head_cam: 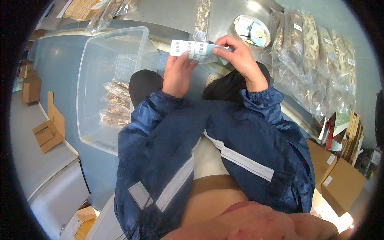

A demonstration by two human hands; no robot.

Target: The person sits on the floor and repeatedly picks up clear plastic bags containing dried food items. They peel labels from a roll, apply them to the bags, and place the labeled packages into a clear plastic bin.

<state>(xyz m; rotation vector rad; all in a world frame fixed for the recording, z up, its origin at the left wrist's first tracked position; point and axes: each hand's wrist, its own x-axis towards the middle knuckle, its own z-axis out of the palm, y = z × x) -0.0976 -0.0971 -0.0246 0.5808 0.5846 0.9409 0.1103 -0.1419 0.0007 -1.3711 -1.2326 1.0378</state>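
Observation:
Between my two hands, above my knees, is a sheet of printed labels (192,50) with its backing partly bent back at the right. My left hand (179,72) grips its left part from below, thumb on the front. The thumb and fingers of my right hand (237,58) pinch its right end. Just beyond the sheet, a clear bag of dried slices (201,21) lies on the metal table (168,16). A round tub (234,31) holding more label sheets (255,33) stands behind my right hand.
A clear plastic bin (82,99) with several bags of dried pieces (115,109) stands at left. Filled bags (312,45) are piled at right, near cardboard boxes (342,183). More bags (109,13) lie at the table's far left. An opened carton (49,135) is further left.

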